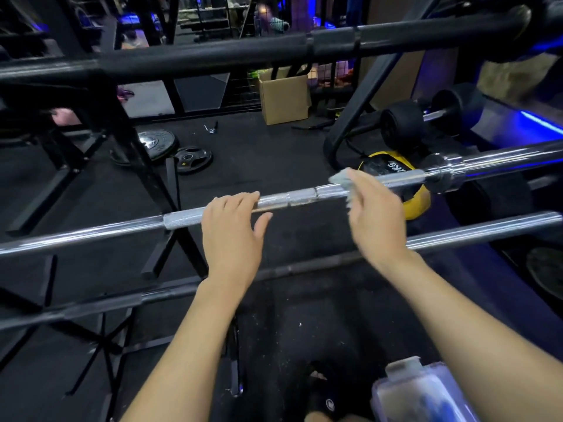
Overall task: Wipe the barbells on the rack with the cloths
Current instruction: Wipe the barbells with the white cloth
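Here, in the head view, a person leans over a gym rack and works on a chrome barbell (182, 222) lying across it at waist level. The right hand (376, 214) holds a pale cloth (341, 181) bunched against the bar's shaft, fingers curled over it, just inboard of the collar (443, 178). The left hand (233, 236) rests on the same bar, fingers draped over the knurled section and thumb spread below, steadying rather than clamping.

A second chrome bar (487, 233) sits just nearer the person, a dark bar (91, 306) lower still, and a black padded bar (213, 54) crosses above. Weight plates (193, 159) lie on the black floor beyond, near a cardboard box (285, 97). A plastic wipe packet (423, 394) shows at the bottom right corner.

By the look of it, the job is partway through: one bar is under the cloth, and nothing shows whether the others have been wiped.
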